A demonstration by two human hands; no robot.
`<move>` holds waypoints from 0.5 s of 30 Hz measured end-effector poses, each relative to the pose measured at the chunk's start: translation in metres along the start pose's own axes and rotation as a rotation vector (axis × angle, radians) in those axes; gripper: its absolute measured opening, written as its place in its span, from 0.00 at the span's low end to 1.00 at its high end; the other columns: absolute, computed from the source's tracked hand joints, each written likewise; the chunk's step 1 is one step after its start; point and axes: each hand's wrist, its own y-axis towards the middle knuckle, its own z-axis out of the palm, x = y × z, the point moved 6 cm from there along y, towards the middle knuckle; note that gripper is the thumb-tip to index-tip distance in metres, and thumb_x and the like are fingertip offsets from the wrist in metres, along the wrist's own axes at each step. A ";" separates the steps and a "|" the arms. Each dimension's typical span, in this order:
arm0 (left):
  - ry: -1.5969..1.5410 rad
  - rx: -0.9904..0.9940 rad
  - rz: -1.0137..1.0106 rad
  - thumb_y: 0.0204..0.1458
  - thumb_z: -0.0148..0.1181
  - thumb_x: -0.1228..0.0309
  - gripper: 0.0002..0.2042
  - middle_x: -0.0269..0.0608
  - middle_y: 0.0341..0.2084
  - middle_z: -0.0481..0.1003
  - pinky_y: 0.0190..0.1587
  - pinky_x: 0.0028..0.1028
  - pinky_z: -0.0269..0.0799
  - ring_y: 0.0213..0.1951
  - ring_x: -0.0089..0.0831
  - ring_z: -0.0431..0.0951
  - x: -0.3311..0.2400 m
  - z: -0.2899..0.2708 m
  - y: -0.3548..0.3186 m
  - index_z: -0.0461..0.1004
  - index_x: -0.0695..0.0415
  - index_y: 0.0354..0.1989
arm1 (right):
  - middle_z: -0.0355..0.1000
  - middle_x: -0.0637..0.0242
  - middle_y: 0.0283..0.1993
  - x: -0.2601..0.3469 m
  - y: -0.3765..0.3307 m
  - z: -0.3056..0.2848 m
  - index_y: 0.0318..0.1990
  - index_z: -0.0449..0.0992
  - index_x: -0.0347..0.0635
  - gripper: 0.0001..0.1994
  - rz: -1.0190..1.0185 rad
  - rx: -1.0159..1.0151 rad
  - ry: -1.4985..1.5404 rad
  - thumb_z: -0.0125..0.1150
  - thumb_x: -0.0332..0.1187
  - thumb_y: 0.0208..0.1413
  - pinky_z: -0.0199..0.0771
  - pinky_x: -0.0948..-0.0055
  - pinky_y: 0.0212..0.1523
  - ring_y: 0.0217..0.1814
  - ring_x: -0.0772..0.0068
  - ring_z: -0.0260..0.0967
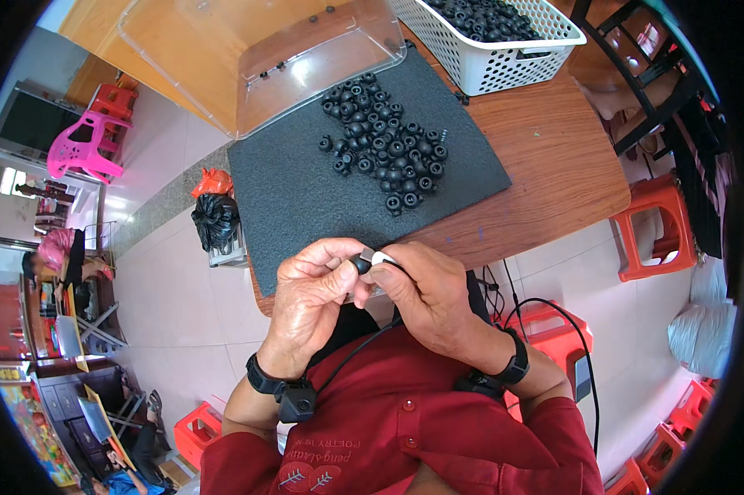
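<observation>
My left hand (310, 289) pinches a small black ball-shaped plastic part (360, 263) between thumb and fingers, just off the near edge of the dark mat (281, 198). Closed around a small tool (381, 258) with a white end, my right hand (428, 290) meets it there. A thin grey piece, perhaps a blade, shows between the hands against the black part; the rest of the tool is hidden in my right fingers. Beyond them on the mat lies a loose pile of similar black parts (397, 148), with a small spring (444, 136) at its right side.
A clear plastic bin (306, 95) with a few black parts lies at the far left of the wooden table (553, 157). A white perforated basket (512, 73) full of black parts stands at the back right. Red stools (656, 227) and a dark cable (566, 309) are beside me.
</observation>
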 end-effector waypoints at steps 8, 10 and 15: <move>-0.010 -0.012 0.000 0.56 0.62 0.74 0.12 0.46 0.34 0.79 0.32 0.25 0.75 0.28 0.27 0.77 0.001 0.001 0.000 0.75 0.68 0.46 | 0.69 0.61 0.24 -0.001 -0.002 0.001 0.32 0.74 0.39 0.08 -0.025 0.005 -0.090 0.60 0.33 0.60 0.67 0.61 0.25 0.25 0.56 0.69; -0.005 -0.014 0.002 0.56 0.62 0.74 0.12 0.46 0.33 0.79 0.32 0.25 0.75 0.28 0.27 0.77 0.002 0.001 0.000 0.75 0.68 0.46 | 0.69 0.61 0.24 0.000 -0.003 0.001 0.32 0.74 0.39 0.07 -0.025 0.008 -0.103 0.60 0.33 0.60 0.67 0.61 0.25 0.25 0.56 0.69; 0.022 -0.021 0.023 0.57 0.61 0.75 0.12 0.45 0.33 0.79 0.32 0.24 0.75 0.28 0.27 0.78 0.003 0.000 -0.001 0.75 0.69 0.45 | 0.69 0.61 0.24 0.000 -0.003 0.000 0.31 0.73 0.40 0.08 -0.028 0.015 -0.116 0.59 0.33 0.60 0.66 0.61 0.25 0.25 0.56 0.69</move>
